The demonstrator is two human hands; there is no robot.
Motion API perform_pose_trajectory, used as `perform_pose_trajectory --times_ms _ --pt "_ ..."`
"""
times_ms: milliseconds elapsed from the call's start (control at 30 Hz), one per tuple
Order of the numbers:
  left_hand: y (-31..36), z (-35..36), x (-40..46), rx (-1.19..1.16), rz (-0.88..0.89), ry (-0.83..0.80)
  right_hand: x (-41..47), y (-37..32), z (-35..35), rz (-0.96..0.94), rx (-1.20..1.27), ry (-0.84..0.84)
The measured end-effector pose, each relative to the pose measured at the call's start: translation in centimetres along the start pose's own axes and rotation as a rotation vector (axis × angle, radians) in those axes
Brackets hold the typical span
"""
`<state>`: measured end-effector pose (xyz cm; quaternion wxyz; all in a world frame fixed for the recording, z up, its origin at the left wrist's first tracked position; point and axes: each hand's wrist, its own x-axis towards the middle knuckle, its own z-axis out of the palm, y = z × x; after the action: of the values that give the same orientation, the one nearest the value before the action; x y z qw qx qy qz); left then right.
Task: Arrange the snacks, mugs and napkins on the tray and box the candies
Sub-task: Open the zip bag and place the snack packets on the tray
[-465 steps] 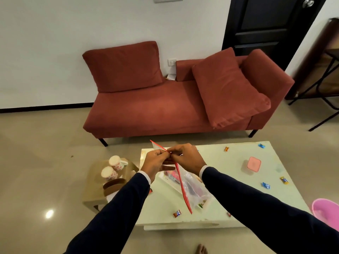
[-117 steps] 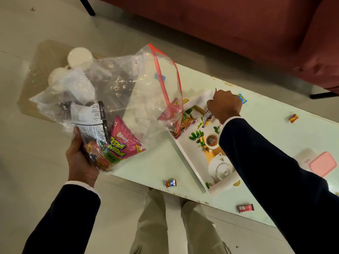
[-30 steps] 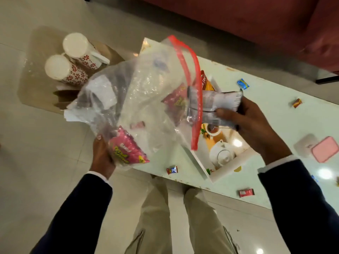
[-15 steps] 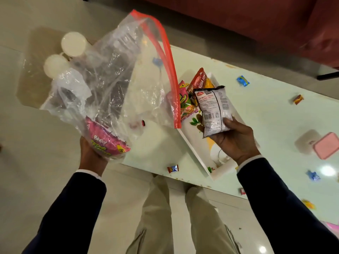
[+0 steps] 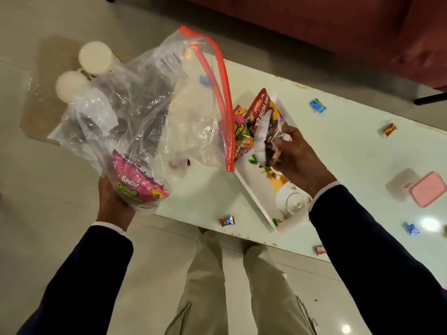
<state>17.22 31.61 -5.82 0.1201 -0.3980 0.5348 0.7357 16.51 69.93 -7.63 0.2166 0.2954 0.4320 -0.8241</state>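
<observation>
Left hand holds the zip bag up, right hand holds a snack packet over the tray.

The left hand cups the clear zip bag from beneath, its grip closed round the bottom, where a pink Bingo packet sits; the red zip mouth gapes open toward the tray. The right hand has its grip pinched on a dark snack packet, blurred and hard to read, just above the white tray on the table. In the tray lie a pink packet and a red sev packet, partly hidden by the bag. The pink candy box sits near the table's right side, its contents unclear. Wrapped candies lie scattered. Two white mugs stand behind the bag, half veiled by plastic.
</observation>
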Motion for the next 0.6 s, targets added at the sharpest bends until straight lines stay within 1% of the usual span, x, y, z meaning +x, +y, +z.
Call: perform_pose_trajectory --times_ms 33,133,200,300,433,500,567,600 --pt "-0.1 0.0 0.0 -0.006 0.007 -0.004 0.2 0.5 -0.4 -0.034 -0.120 0.031" --pt "-0.3 0.1 -0.3 -0.037 -0.002 0.013 1.0 1.5 -1.0 -0.151 -0.628 0.167" --pt "-0.3 0.2 -0.4 -0.052 0.005 0.019 1.8 2.2 -0.9 -0.228 -0.840 0.201" --pt "-0.4 0.4 -0.6 -0.076 0.001 0.026 3.3 3.6 -0.5 -0.306 -0.983 0.187" --pt "-0.6 0.4 -0.7 -0.012 0.029 0.035 4.4 4.8 0.2 -0.264 -1.140 0.160" --pt "-0.7 0.3 -0.6 -0.017 0.019 0.053 4.6 5.5 0.0 -0.285 -1.239 0.241" --pt "-0.7 0.0 -0.4 -0.004 0.030 0.081 4.3 5.9 -0.2 -0.268 -1.190 0.350" --pt "-0.8 -0.1 -0.3 0.010 0.036 0.085 4.0 6.1 -0.1 -0.232 -1.136 0.375"
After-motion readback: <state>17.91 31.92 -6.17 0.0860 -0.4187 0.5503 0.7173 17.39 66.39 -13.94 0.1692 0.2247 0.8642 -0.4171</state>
